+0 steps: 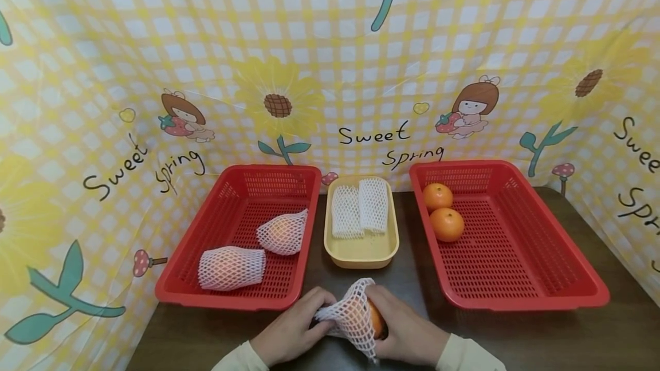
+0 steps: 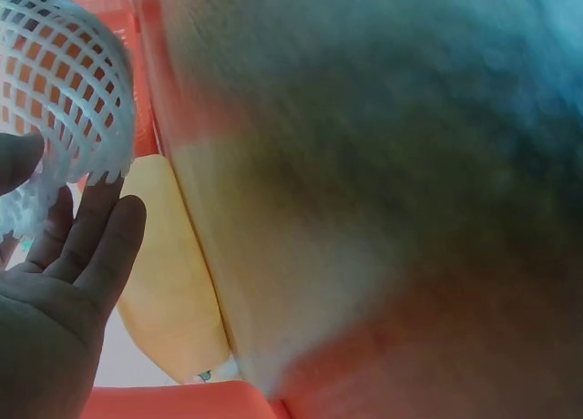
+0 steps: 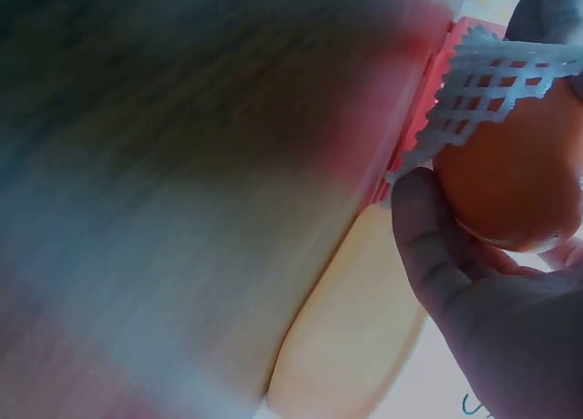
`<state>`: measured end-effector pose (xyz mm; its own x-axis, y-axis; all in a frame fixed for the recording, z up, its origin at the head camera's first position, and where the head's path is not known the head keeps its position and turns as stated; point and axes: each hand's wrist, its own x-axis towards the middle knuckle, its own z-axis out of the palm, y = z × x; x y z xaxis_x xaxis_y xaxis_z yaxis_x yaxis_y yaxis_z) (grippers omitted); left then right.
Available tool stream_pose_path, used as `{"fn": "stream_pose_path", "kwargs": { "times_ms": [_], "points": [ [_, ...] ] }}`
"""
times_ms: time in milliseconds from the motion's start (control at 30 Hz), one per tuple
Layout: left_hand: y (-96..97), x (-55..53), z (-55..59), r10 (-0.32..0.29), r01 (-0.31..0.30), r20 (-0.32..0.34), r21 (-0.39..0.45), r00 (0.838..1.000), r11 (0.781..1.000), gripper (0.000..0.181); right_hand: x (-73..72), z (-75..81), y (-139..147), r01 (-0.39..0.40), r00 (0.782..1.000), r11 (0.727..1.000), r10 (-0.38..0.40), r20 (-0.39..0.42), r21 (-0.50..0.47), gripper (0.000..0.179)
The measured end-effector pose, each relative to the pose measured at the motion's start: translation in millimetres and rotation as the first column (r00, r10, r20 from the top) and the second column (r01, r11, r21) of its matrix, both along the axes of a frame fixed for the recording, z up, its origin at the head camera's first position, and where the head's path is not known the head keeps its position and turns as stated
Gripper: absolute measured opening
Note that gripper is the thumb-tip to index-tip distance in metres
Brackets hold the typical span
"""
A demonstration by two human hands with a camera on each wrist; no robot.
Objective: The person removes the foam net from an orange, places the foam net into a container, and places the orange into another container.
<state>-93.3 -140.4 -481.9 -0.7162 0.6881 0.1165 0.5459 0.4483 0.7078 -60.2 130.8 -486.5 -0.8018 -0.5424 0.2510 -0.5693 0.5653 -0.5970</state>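
Observation:
Close to the table's front, my right hand (image 1: 404, 325) grips an orange (image 3: 519, 173) that sits partly inside a white foam net sleeve (image 1: 353, 316). My left hand (image 1: 294, 328) pinches the gathered left end of that sleeve between thumb and fingers. The net covers the fruit's left side, while its right side shows bare next to my right palm. In the left wrist view the netting (image 2: 68, 82) spreads over the orange, with the left thumb in front of it.
The left red basket (image 1: 170, 291) holds two netted oranges (image 1: 232, 268). Two bare oranges (image 1: 447, 225) lie at the left side of the right red basket (image 1: 521, 302). Between the baskets, a yellow tray (image 1: 361, 256) contains two flat foam sleeves (image 1: 373, 205). A checked cloth hangs behind.

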Motion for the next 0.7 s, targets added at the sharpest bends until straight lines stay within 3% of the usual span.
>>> {"fn": "stream_pose_path", "kwargs": {
  "times_ms": [267, 467, 700],
  "points": [
    [0.8, 0.6, -0.4, 0.011, -0.011, -0.002, 0.004, 1.0, 1.0, 0.019, 3.3, 6.8, 13, 0.088, 0.995, 0.996, -0.087, 0.047, -0.028, 0.089],
    [-0.1, 1.0, -0.3, 0.022, -0.021, 0.02, -0.012, 1.0, 1.0, 0.017, 3.0, 10.5, 21, 0.157, 0.984, 0.987, -0.155, 0.089, -0.015, 0.085],
    [-0.2, 1.3, 1.9, 0.027, -0.027, 0.026, -0.028, 0.999, 0.999, 0.017, 4.0, 12.1, 27, 0.207, 0.978, 0.977, -0.208, -0.017, -0.045, 0.083]
  ]
}}
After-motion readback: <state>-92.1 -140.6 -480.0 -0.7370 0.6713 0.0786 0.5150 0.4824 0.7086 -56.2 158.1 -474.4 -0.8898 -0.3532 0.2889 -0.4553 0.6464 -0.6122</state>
